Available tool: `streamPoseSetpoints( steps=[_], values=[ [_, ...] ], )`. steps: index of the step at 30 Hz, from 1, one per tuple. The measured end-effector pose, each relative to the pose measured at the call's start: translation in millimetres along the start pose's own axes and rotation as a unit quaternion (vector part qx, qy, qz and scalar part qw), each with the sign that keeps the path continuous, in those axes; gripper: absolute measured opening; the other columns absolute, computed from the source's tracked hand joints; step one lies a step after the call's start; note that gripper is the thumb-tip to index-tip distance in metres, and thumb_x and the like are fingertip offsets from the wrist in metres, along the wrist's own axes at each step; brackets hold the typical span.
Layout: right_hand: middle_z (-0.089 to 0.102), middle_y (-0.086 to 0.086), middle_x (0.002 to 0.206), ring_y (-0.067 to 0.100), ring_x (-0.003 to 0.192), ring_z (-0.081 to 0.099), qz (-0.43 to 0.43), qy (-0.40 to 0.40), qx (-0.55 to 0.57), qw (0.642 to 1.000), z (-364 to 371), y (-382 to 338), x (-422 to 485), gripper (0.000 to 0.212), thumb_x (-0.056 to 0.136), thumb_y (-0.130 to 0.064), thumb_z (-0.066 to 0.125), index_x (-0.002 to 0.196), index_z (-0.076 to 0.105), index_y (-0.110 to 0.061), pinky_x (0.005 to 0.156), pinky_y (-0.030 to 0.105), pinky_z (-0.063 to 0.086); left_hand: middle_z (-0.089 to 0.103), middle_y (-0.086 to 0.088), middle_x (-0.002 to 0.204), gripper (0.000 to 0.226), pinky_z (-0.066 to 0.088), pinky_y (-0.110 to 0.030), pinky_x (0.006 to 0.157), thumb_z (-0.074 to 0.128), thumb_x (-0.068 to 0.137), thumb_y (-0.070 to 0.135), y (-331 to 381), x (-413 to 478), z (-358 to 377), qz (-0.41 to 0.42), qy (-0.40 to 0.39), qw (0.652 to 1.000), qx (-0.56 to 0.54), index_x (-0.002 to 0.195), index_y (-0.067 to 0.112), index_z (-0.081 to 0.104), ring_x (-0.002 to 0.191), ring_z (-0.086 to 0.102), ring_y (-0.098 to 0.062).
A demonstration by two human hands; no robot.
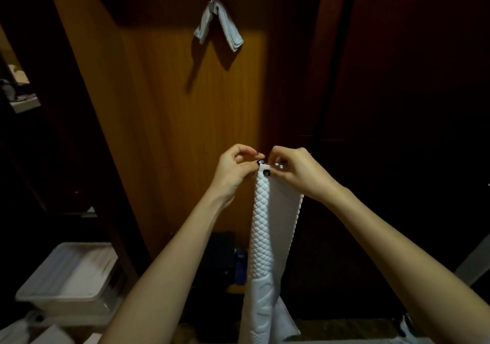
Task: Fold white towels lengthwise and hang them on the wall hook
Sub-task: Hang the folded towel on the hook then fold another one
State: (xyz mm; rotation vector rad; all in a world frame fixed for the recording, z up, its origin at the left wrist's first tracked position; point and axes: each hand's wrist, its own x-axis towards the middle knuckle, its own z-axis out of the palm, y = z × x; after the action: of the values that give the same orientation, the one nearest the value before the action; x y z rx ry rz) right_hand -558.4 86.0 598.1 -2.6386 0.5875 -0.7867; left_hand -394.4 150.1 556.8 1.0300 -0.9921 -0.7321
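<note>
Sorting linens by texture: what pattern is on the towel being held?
The white towel has a raised quilted diamond pattern, clearest in the head view.

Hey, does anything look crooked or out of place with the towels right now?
The towel on the wall hook hangs lopsided: its right end drops lower than its left. The towel pinched at its top by the left hand and right hand looks neatly folded.

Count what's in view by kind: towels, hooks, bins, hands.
Towels: 2, one held, one hanging on the hook
Hooks: 1, on the wooden panel
Bins: 1, white, lower left
Hands: 2, left hand, right hand
Total: 6
</note>
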Motion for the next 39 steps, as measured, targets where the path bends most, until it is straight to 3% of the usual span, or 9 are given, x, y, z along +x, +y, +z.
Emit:
streamPoseSetpoints(
  steps=[3,9,12,16,20,25,31,35,39],
  values=[
    [0.059,-0.009,0.078,0.003,0.072,0.055,-0.001,0.028,-0.001,1.000,0.4,7.9,4.7,0.011,0.090,-0.020,0.068,0.088,0.060,-0.013,0.062,0.020,0.041,0.073,-0.005,0.102,0.016,0.055,-0.022,0.072,0.067,0.084,0.003,-6.7,3.3,0.0,-0.009,-0.013,0.999,-0.051,0.096,0.011,0.060,0.094,0.069,-0.016],
    [0.066,0.000,0.086,0.009,0.080,0.063,-0.008,0.061,0.031,0.998,-11.0,19.4,26.5,0.012,0.089,-0.019,0.069,0.090,0.065,-0.008,0.070,0.019,0.049,0.071,-0.003,0.103,0.021,0.052,-0.021,0.082,0.066,0.086,0.008,-14.2,15.5,2.5,-0.003,-0.089,0.992,0.086,0.107,0.013,0.065,0.096,0.067,-0.011],
    [0.065,-0.006,0.085,0.003,0.081,0.060,-0.007,0.038,0.024,0.999,-28.9,25.6,44.9,0.010,0.088,-0.023,0.071,0.087,0.066,-0.014,0.069,0.015,0.045,0.069,0.003,0.083,0.012,0.048,-0.014,0.065,0.067,0.085,0.004,-7.0,27.5,9.0,0.041,-0.032,0.993,0.104,0.096,0.006,0.068,0.075,0.063,-0.002],
    [0.064,-0.013,0.084,-0.008,0.077,0.057,0.029,0.008,0.057,0.998,-57.0,54.5,53.9,0.015,0.080,-0.038,0.075,0.080,0.063,-0.028,0.068,0.009,0.042,0.072,0.002,0.086,0.012,0.052,-0.019,0.064,0.063,0.088,0.006,-2.2,37.3,2.8,0.047,0.050,0.998,0.008,0.091,0.015,0.069,0.079,0.067,-0.009],
    [0.067,-0.006,0.112,0.007,0.106,0.062,0.050,-0.044,0.188,0.980,-42.0,78.5,51.9,0.025,0.082,-0.018,0.076,0.095,0.058,-0.030,0.091,0.034,0.053,0.072,0.000,0.089,0.015,0.053,-0.021,0.065,0.063,0.088,0.006,3.8,48.8,-10.8,0.065,0.062,0.996,0.017,0.090,0.019,0.070,0.081,0.067,-0.012],
    [0.067,-0.004,0.097,0.009,0.092,0.065,0.021,0.005,0.145,0.989,-25.3,82.3,79.9,0.020,0.086,-0.017,0.069,0.083,0.051,-0.025,0.076,0.045,0.058,0.067,0.002,0.094,0.016,0.053,-0.021,0.068,0.063,0.089,0.008,3.4,64.6,-21.6,0.108,0.078,0.985,0.110,0.091,0.023,0.063,0.086,0.065,-0.008],
    [0.063,-0.007,0.104,0.020,0.095,0.066,-0.015,0.088,0.202,0.975,0.4,76.9,134.8,0.025,0.088,-0.013,0.064,0.105,0.051,-0.028,0.071,0.045,0.059,0.061,0.001,0.111,0.058,0.057,-0.024,0.070,0.060,0.091,0.008,11.4,90.6,-46.4,0.213,0.083,0.958,0.172,0.120,0.054,0.040,0.094,0.069,-0.012],
    [0.058,-0.032,0.108,0.005,0.092,0.066,-0.013,0.168,0.291,0.942,9.7,79.2,172.7,0.056,0.085,-0.006,0.068,0.128,0.048,-0.035,0.065,0.022,0.057,0.057,-0.004,0.113,0.036,0.047,-0.013,0.075,0.057,0.091,0.003,0.6,124.8,-62.3,0.299,0.051,0.892,0.335,0.118,0.026,0.061,0.099,0.057,-0.006],
    [0.066,-0.001,0.091,0.015,0.080,0.069,0.007,0.214,0.328,0.920,13.5,92.1,207.5,0.063,0.084,-0.001,0.068,0.137,0.044,-0.027,0.061,0.029,0.058,0.059,-0.008,0.120,0.035,0.043,-0.006,0.085,0.066,0.085,-0.001,-1.7,162.4,-67.7,0.218,0.021,0.934,0.282,0.114,0.019,0.063,0.105,0.054,0.001]
  ],
)
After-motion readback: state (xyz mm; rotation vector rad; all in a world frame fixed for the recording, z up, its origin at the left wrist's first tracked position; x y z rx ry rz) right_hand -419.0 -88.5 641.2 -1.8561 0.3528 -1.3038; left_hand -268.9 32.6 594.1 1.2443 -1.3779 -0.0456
